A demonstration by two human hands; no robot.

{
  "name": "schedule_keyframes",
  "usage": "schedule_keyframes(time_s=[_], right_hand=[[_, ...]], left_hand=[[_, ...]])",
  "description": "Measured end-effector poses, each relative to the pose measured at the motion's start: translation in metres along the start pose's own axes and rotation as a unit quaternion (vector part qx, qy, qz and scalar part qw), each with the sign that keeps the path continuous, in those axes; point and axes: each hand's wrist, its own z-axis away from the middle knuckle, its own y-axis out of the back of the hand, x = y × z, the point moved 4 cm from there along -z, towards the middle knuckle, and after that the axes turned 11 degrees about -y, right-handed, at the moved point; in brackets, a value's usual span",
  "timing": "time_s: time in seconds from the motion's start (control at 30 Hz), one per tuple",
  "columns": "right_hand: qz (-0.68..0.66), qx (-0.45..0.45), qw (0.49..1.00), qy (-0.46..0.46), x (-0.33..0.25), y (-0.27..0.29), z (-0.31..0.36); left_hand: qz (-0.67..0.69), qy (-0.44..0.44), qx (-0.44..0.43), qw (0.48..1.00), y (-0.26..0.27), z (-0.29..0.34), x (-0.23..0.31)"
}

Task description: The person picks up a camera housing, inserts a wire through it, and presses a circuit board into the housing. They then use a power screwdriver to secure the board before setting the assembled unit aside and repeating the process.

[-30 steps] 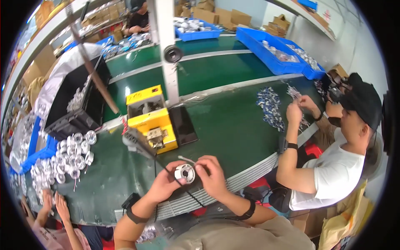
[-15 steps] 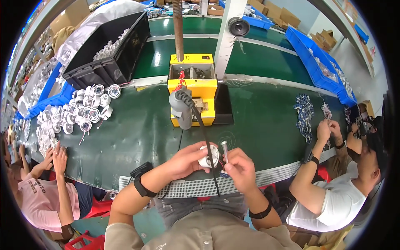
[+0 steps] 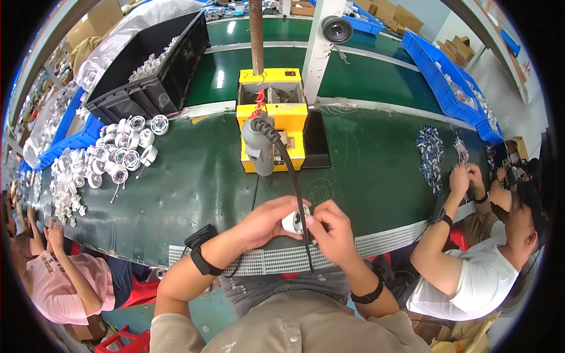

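Observation:
My left hand [image 3: 263, 223] is closed around a small white round plastic housing [image 3: 289, 223], its dark inside turned to the right. Thumb and fingers of my right hand [image 3: 335, 234] are pinched at the housing's open side. What they hold is hidden behind the fingers. A black cable [image 3: 299, 206] hangs in front of the housing and covers part of it. Above both hands hangs a grey tool [image 3: 259, 152] with a ribbed cable sleeve, in front of a yellow machine [image 3: 273, 112] on the green bench [image 3: 200, 194].
Many white round housings [image 3: 120, 156] lie heaped at left, before a black crate [image 3: 138, 97]. Small blue-and-white parts [image 3: 429, 156] are piled at right, near long blue bins [image 3: 438, 88]. Co-workers sit on both sides; a white post [image 3: 321, 56] stands behind the machine.
My right hand has moved left, up to the housing. The small cylindrical part it held upright is now out of sight. The housing has turned. At left, a co-worker's hands have withdrawn from the heap.

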Motion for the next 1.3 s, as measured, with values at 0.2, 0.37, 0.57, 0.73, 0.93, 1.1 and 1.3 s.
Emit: schedule_keyframes(time_s=[0.2, 0.37, 0.57, 0.73, 0.93, 1.1, 1.3], right_hand=[[0.019, 0.083, 0.996, -0.018, -0.011, 0.009, 0.003], [0.173, 0.148, 0.959, 0.171, -0.013, 0.023, 0.010], [-0.249, -0.028, 0.963, -0.098, 0.011, -0.001, 0.001], [-0.218, -0.006, 0.973, -0.077, 0.005, -0.010, 0.005], [-0.160, 0.050, 0.985, -0.036, 0.009, -0.015, 0.009], [-0.042, 0.119, 0.990, 0.065, 0.012, -0.012, 0.008], [-0.267, 0.056, 0.962, -0.031, 0.013, -0.010, -0.004]], left_hand=[[0.010, -0.054, 0.041, 0.998, 0.003, 0.000, 0.005], [0.045, -0.075, 0.036, 0.996, 0.006, 0.002, 0.004], [0.102, -0.124, -0.058, 0.985, -0.002, 0.002, 0.005], [0.094, -0.131, -0.073, 0.984, -0.006, 0.006, 0.008], [0.118, -0.132, -0.067, 0.982, -0.012, 0.008, 0.006], [0.079, -0.141, -0.080, 0.984, -0.012, 0.006, 0.001], [-0.099, -0.206, -0.118, 0.966, -0.021, 0.009, 0.006]])
